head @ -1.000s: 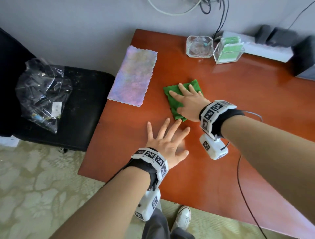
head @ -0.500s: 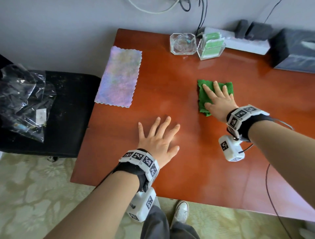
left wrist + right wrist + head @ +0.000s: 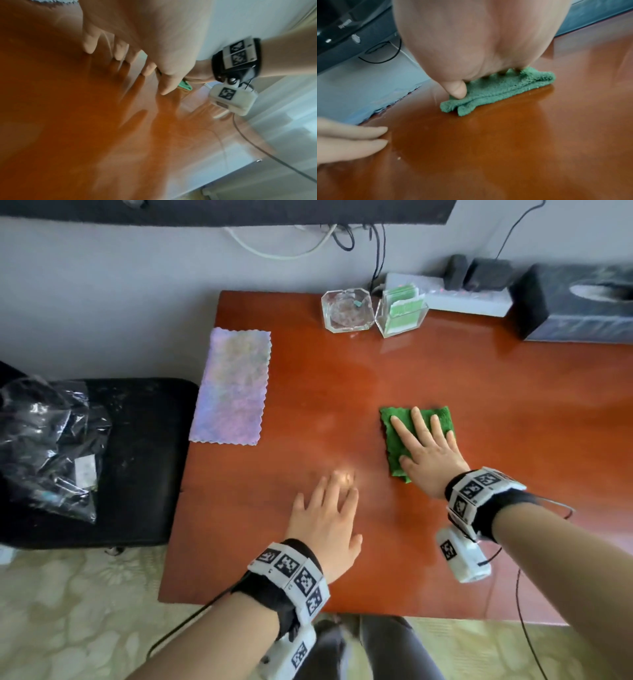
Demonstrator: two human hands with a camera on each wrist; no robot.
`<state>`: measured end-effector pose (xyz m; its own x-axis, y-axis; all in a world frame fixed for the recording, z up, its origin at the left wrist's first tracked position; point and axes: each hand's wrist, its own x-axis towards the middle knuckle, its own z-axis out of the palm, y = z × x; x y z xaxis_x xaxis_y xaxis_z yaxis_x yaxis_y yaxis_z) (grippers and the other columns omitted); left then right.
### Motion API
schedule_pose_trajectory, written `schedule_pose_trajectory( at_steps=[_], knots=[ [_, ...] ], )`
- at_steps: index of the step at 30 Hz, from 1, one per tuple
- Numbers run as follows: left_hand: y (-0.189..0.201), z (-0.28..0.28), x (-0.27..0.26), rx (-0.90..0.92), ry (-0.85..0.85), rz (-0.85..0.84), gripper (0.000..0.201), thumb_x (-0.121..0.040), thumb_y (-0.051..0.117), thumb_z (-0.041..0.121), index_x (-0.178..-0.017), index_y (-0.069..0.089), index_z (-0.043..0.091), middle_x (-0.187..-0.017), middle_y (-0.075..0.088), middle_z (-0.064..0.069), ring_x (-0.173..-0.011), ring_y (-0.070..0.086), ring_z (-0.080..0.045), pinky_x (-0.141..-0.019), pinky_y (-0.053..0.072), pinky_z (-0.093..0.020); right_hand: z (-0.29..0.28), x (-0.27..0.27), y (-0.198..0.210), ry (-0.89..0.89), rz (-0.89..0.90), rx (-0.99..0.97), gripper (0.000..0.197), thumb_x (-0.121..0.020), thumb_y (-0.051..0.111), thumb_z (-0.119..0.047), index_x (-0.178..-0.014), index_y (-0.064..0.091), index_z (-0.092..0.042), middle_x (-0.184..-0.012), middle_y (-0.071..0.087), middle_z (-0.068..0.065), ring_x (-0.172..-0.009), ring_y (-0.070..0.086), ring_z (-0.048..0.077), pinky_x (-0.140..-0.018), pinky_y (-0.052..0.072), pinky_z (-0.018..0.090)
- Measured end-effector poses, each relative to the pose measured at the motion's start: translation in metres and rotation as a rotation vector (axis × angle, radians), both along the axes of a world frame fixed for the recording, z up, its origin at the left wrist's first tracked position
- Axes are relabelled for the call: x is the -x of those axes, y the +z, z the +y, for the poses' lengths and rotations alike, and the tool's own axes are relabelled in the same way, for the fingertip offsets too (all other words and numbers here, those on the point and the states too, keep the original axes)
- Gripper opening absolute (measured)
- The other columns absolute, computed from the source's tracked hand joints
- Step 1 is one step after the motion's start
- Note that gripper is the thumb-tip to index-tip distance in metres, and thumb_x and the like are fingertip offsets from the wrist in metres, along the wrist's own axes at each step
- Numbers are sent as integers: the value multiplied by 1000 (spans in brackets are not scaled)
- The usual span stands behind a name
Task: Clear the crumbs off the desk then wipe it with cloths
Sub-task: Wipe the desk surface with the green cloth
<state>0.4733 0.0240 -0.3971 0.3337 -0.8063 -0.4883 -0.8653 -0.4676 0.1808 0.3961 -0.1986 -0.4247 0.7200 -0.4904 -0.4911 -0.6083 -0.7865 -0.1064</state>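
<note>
Head view takes in the red-brown desk (image 3: 479, 405) first, its left end beside a black chair (image 3: 137, 460) that carries a crinkled plastic bag (image 3: 48, 446). At the desk's back right corner stands a dark tissue box (image 3: 579, 302), with a white power strip (image 3: 469, 299) to its left along the wall. A pale purple cloth (image 3: 231, 386) lies flat near the left edge, well apart from both hands. Further back sit a glass ashtray (image 3: 346, 310) and, just beside it, a clear card holder (image 3: 402, 314). The right hand (image 3: 430, 455) presses flat on the folded green cloth (image 3: 394, 436) near the desk's middle, fingers straight and spread, the thumb tip on the cloth's near edge in the right wrist view. The left hand (image 3: 327, 525) lies palm down, fingers released and extended, grasping nothing; its fingertips are blurred, so contact with the wood is likely but not certain. A tiny pale crumb (image 3: 399, 157) sits by the left fingertips.
</note>
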Motion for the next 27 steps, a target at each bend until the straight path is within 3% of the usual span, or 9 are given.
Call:
schedule_pose_trajectory(
  at_steps=[2,4,7,11,17,23,27],
  knots=[
    [8,-5,-3,26,-12,7,62,-99,39,50,-152,24,22,-164,5,-10,-148,15,-28,-113,28,-49,-1,-4,1,-22,3,-3,73,-100,33,-34,-151,-19,-42,-161,-25,-2,-150,-15,31,-121,0,51],
    [10,-20,-17,90,-20,-25,61,-99,40,48,-151,26,22,-163,9,-9,-147,19,-26,-112,30,-47,-4,-7,2,-38,4,-9,73,-100,33,-35,-151,-19,-41,-161,-25,-2,-150,-15,31,-121,0,51],
    [2,-60,-48,163,13,-91,65,-99,39,47,-155,16,25,-165,0,-8,-150,11,-26,-118,23,-47,-12,-9,4,-27,-17,-15,73,-100,32,-35,-151,-20,-41,-161,-26,-1,-150,-15,31,-122,0,50],
    [-17,-103,-74,76,93,-94,67,-100,34,53,-157,3,37,-164,-15,-3,-152,-4,-25,-121,12,-52,-23,-4,3,4,-16,-20,72,-100,31,-37,-151,-20,-42,-161,-25,-3,-150,-15,30,-122,0,49],
    [-31,-109,-56,34,154,-160,70,-97,24,62,-154,-10,39,-164,-18,-3,-152,-7,-27,-121,6,-55,-90,-23,7,-129,-43,-46,71,-99,35,-34,-153,-11,-43,-163,-20,-3,-150,-13,30,-122,-2,50],
    [-28,-114,-46,23,221,-162,70,-94,18,66,-155,-3,38,-165,-12,-4,-152,-5,-26,-121,5,-55,-119,-40,6,-227,-67,-52,69,-99,33,-33,-154,-8,-40,-163,-19,-2,-149,-15,31,-121,-4,52],
    [-30,-115,-42,17,236,-184,78,-84,3,71,-155,-1,38,-165,-7,-4,-152,-1,-25,-121,7,-55,-127,-46,0,-212,-101,-40,70,-97,32,-32,-155,-7,-39,-163,-19,0,-149,-15,32,-121,-4,53]
  ],
)
